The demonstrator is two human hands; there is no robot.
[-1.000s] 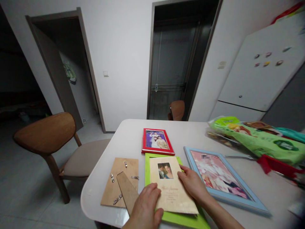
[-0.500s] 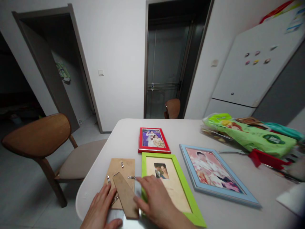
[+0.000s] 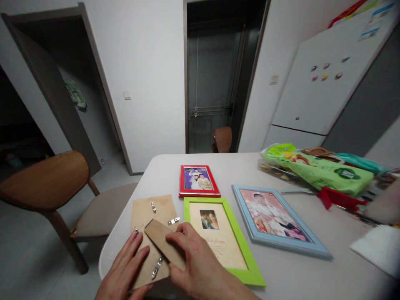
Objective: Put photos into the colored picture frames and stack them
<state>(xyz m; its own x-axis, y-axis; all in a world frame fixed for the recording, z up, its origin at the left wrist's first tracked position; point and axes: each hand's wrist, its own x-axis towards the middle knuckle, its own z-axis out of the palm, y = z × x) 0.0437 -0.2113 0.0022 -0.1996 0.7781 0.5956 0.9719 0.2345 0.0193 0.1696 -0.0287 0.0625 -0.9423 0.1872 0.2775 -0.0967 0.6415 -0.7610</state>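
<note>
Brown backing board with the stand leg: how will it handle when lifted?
Probably stiff and light: the backing board looks like thin flat fibreboard. Its stand leg seems hinged, so it may swing loose. The metal clips could snag.

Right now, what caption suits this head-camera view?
Left hand and right hand hold a brown backing board beside a green frame, red frame and blue frame on a table.

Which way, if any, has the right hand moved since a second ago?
Yes. The right hand moved left, from the right edge of the green frame across to the backing board left of it.
</note>
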